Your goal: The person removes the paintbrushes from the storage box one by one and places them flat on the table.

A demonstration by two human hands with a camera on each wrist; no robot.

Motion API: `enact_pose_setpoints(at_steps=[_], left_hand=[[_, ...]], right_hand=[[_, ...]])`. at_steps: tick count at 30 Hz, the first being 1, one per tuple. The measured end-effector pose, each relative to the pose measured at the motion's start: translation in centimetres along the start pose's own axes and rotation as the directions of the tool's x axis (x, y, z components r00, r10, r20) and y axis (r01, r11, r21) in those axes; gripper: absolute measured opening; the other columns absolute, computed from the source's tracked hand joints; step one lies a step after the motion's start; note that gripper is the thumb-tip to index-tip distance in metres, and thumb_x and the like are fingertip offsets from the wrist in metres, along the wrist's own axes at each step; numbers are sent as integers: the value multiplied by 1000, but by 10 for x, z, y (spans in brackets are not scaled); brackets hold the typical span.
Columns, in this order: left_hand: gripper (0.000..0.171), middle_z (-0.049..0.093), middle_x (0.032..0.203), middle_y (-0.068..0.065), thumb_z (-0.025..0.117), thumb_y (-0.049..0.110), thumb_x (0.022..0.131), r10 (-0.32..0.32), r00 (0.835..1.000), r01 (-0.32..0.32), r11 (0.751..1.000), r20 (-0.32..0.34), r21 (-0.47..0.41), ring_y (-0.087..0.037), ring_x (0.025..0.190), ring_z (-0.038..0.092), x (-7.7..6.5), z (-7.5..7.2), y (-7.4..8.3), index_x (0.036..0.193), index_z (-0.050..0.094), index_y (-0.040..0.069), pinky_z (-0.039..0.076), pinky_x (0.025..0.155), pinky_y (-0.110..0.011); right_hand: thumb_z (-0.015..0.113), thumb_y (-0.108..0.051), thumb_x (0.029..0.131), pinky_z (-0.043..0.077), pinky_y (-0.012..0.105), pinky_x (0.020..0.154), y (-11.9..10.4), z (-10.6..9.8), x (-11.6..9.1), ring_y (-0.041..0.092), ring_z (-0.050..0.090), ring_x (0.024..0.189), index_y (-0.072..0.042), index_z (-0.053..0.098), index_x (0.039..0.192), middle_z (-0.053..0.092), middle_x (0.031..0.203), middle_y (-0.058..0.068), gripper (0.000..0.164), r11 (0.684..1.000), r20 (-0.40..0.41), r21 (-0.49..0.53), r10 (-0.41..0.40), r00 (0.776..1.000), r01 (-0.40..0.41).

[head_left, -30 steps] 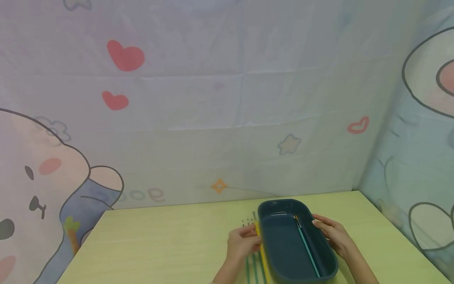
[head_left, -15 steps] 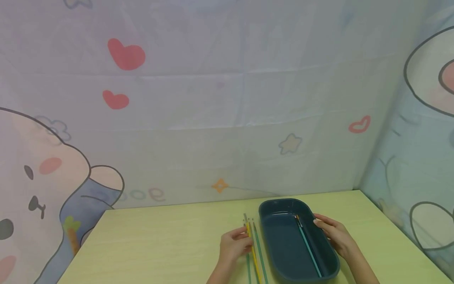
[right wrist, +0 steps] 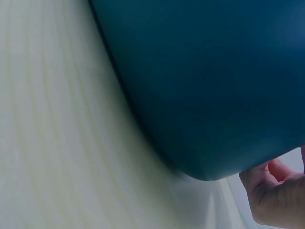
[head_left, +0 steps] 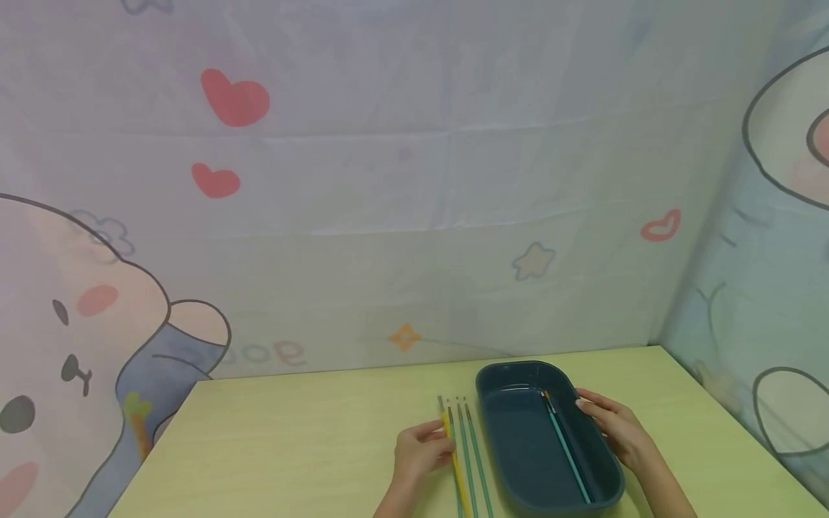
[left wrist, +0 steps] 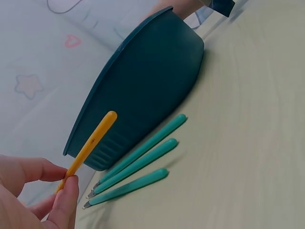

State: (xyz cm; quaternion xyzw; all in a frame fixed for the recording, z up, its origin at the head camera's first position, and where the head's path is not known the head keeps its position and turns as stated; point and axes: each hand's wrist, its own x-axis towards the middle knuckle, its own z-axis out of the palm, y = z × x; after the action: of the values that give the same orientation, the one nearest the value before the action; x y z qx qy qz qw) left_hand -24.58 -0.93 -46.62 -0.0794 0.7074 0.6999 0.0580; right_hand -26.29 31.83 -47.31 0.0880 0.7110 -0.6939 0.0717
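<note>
Yellow brush (left wrist: 90, 143) is pinched between the thumb and fingers of the left hand (head_left: 417, 452), lifted just above three teal brushes (left wrist: 136, 167) lying side by side on the bench (head_left: 291, 446). Just beside them, the dark teal tray (head_left: 586, 424) holds another brush (head_left: 565, 450); the right hand (head_left: 615, 428) rests on its rim, fingers relaxed.

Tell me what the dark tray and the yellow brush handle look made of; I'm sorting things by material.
The tray looks like moulded plastic, dark teal and matte, with rounded corners and a ribbed end wall. The yellow brush pinched by the left hand has a smooth, evenly coloured handle with a rounded tip: plastic or painted wood, I cannot tell which.
</note>
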Motion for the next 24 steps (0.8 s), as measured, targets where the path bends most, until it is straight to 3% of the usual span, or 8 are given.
enact_pose_setpoints(at_steps=[8,17,24], left_hand=[[47,66,97,-17,65,-8,73,-15,1000,15,1000,-1,-1,-12,68,67,4,-6,-8,119,60,-9,61,66,-27],[41,65,96,-17,66,-9,73,36,999,-35,999,-2,41,-11,66,65,8,-8,-13,114,61,-12,61,64,-27],[38,66,94,-17,67,-8,72,96,995,-95,987,-4,133,-12,68,66,10,-8,-16,110,63,-12,61,62,-27]], right_hand=[[61,-30,93,57,29,80,0,0,0,4,64,93,-6,42,144,63,109,-9,59,1000,-2,-10,-1,1000,1],[60,-30,94,58,29,79,0,0,1,5,65,92,-3,38,146,64,109,-9,62,1000,1,-7,-7,1000,7],[60,-31,94,58,30,81,1,1,0,4,64,95,-5,40,145,61,117,-5,61,1000,-7,-20,-6,1000,6]])
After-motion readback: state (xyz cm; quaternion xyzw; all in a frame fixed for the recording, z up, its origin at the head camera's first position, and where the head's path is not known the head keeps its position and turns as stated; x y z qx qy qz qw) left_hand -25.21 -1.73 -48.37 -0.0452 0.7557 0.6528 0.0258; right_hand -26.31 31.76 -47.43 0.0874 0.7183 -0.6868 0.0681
